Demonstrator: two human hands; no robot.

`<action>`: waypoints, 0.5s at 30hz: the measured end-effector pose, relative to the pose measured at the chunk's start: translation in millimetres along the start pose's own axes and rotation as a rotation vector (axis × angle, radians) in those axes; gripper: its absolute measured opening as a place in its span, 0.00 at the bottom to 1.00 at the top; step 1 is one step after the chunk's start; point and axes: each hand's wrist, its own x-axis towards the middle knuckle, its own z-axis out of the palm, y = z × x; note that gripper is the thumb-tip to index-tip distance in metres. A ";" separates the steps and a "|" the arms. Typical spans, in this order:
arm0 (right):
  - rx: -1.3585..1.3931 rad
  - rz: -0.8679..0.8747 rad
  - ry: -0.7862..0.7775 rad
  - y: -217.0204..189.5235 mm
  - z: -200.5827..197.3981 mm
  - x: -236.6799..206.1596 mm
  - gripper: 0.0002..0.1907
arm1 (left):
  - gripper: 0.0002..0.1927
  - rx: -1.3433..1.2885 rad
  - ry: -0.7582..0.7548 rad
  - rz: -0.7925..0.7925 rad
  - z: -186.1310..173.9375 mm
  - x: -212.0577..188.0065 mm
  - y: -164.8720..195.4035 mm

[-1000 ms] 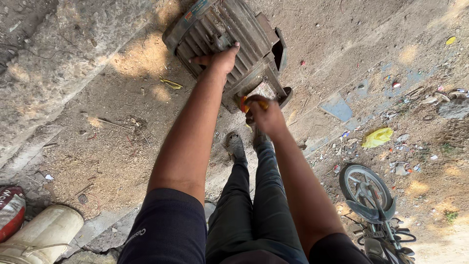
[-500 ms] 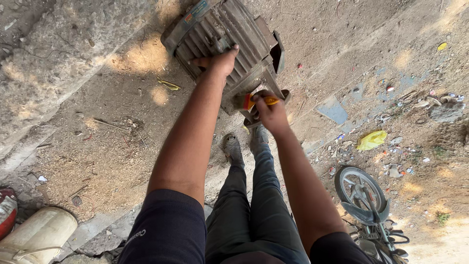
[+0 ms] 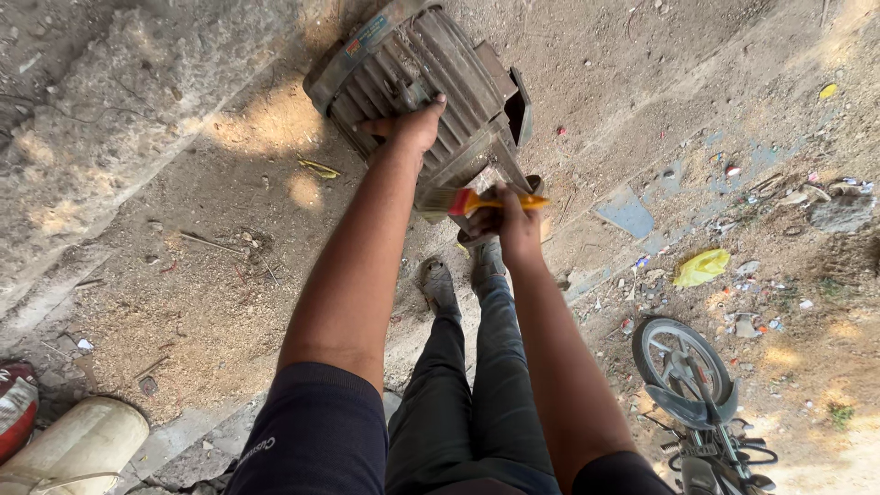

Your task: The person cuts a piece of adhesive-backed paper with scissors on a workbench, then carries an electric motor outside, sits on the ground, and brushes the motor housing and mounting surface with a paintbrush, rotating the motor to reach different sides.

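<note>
A large ribbed grey electric motor housing (image 3: 458, 82) stands on dusty ground in front of my feet. My left hand (image 3: 410, 125) rests flat on its finned top, fingers spread. My right hand (image 3: 511, 220) grips a paintbrush (image 3: 467, 201) with an orange-yellow handle; its bristles point left against the lower side of the motor. My legs in dark trousers and my shoes (image 3: 438, 282) are below.
A motorcycle front wheel (image 3: 680, 359) stands at the lower right. Litter and a yellow wrapper (image 3: 701, 268) lie on the right. A pale canister (image 3: 71, 447) and a red object (image 3: 16, 405) sit at the lower left. A rough concrete slab (image 3: 119, 119) runs along the left.
My right hand has turned the brush so the whole brush now shows, lying sideways against the motor. My left hand stays on the housing.
</note>
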 end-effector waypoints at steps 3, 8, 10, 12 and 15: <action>-0.057 -0.202 -0.087 12.4 7.7 -16.5 0.18 | 0.79 0.012 -0.008 -0.017 -0.5 -1.1 1.6; 0.084 -0.129 -0.033 23.1 1.5 -27.8 0.18 | 0.76 0.111 0.007 -0.037 -6.1 -9.6 3.9; 0.082 -0.078 -0.052 22.9 -4.8 -22.2 0.17 | 0.76 0.139 -0.009 -0.047 -5.5 -11.5 2.3; 0.055 0.119 -0.067 17.0 -8.3 -13.0 0.19 | 0.77 0.109 -0.003 -0.021 -3.5 -10.7 1.8; -0.022 -0.134 -0.021 -2.2 -7.6 -2.6 0.17 | 0.79 0.055 0.011 0.004 2.2 -6.2 1.7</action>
